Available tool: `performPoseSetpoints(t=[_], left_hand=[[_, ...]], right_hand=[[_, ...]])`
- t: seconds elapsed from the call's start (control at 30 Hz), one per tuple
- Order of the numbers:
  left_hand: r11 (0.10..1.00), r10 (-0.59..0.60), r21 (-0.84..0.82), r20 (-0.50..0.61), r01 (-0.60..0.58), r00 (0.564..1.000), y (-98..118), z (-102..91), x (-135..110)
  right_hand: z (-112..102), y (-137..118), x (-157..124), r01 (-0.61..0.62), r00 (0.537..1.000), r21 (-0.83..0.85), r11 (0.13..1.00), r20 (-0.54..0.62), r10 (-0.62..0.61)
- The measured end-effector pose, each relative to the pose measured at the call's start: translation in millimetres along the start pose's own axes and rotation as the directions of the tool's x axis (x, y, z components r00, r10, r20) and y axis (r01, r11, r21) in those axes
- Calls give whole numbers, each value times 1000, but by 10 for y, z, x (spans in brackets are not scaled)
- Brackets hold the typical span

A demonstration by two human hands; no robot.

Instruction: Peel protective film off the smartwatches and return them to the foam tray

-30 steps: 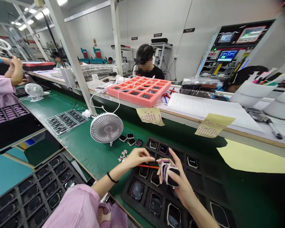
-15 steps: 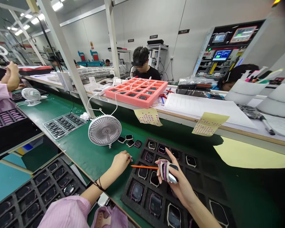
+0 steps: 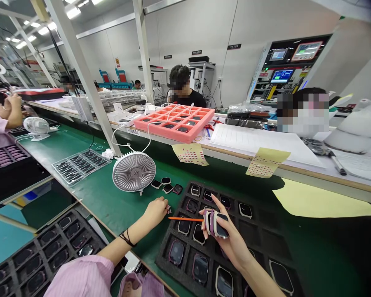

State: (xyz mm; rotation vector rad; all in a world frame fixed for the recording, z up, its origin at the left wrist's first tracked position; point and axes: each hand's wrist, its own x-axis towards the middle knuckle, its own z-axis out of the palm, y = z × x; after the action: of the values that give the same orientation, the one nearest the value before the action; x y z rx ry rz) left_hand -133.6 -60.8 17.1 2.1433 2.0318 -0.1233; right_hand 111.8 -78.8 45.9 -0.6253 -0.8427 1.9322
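My right hand (image 3: 227, 235) grips a small stack of watch bodies (image 3: 215, 223) together with a thin orange stick (image 3: 185, 218) that points left, above a black foam tray (image 3: 266, 243) filled with watch cases. My left hand (image 3: 156, 209) is pinched closed over tiny parts (image 3: 168, 209) lying on the green belt just left of that tray; what it holds is too small to make out. Three loose dark watch cases (image 3: 167, 186) lie a little beyond it.
A small white desk fan (image 3: 134, 171) stands on the green belt (image 3: 89, 181) behind my left hand. Another black tray (image 3: 49, 247) of cases sits at lower left. A pink tray (image 3: 176, 119) and papers lie on the raised shelf. Other people work across and at far left.
My left hand moved away from the stick and the stack, down to the small parts on the belt. The right hand with the stack stayed nearly still.
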Motion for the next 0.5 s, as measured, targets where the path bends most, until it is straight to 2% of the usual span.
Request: performPoseSetpoints(t=[0.13, 0.3, 0.5], left_hand=[[999, 2, -41, 19, -1, 1000, -47, -6, 51], [990, 74, -125, 85, -63, 994, -159, -77, 102], [977, 134, -177, 103, -115, 986, -211, -120, 106]], right_hand=[[-8, 12, 3, 2, 1000, -9, 1000, 2, -2], [-15, 14, 8, -2, 1000, -19, 1000, -9, 2], [2, 14, 6, -12, 1000, -12, 1000, -17, 12]])
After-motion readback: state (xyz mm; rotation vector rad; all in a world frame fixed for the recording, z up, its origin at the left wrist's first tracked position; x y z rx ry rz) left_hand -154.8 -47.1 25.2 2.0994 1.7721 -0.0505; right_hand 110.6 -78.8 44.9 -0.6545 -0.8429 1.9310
